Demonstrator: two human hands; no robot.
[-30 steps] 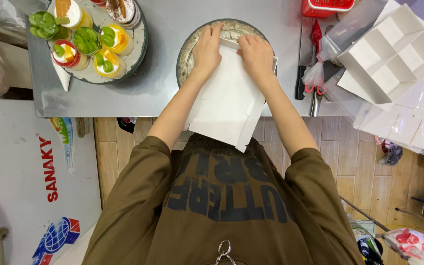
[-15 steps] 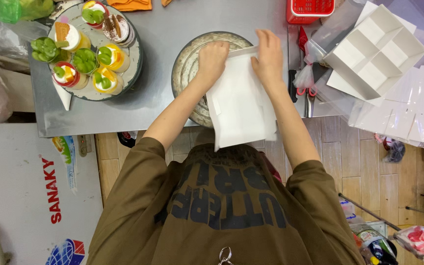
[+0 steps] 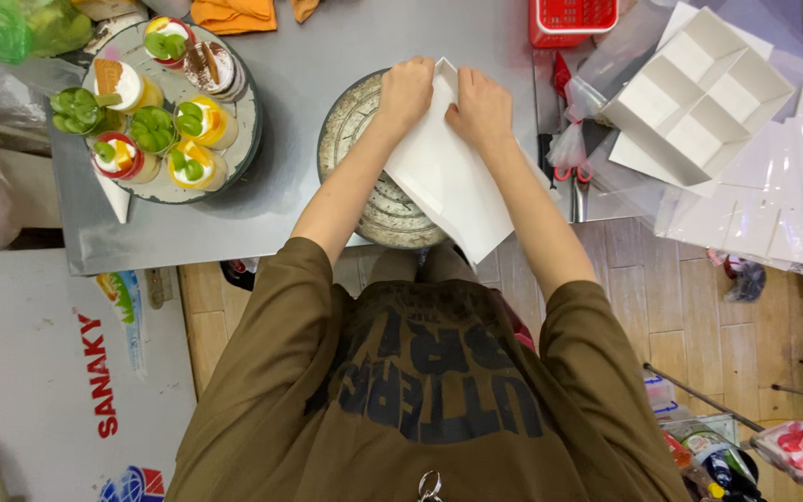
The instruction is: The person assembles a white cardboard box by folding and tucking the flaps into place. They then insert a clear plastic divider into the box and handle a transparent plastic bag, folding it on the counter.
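A white folded sheet of card (image 3: 453,181) lies slanted over a round metal turntable (image 3: 355,130) on the grey steel table (image 3: 299,56). My left hand (image 3: 408,88) pinches its far corner from the left. My right hand (image 3: 481,107) grips the same far edge from the right. Both hands touch the sheet close together. The sheet's near end hangs past the table's front edge.
A round tray (image 3: 239,139) with several dessert cups topped with fruit stands at the left. A white divided box insert (image 3: 699,93) and flat white card pieces lie at the right. A red basket (image 3: 573,19) sits at the back. Scissors (image 3: 569,172) lie right of the turntable.
The sheet has turned from nearly square-on to slanted, and both hands have come closer together at its far corner. The view has shifted so the table sits lower.
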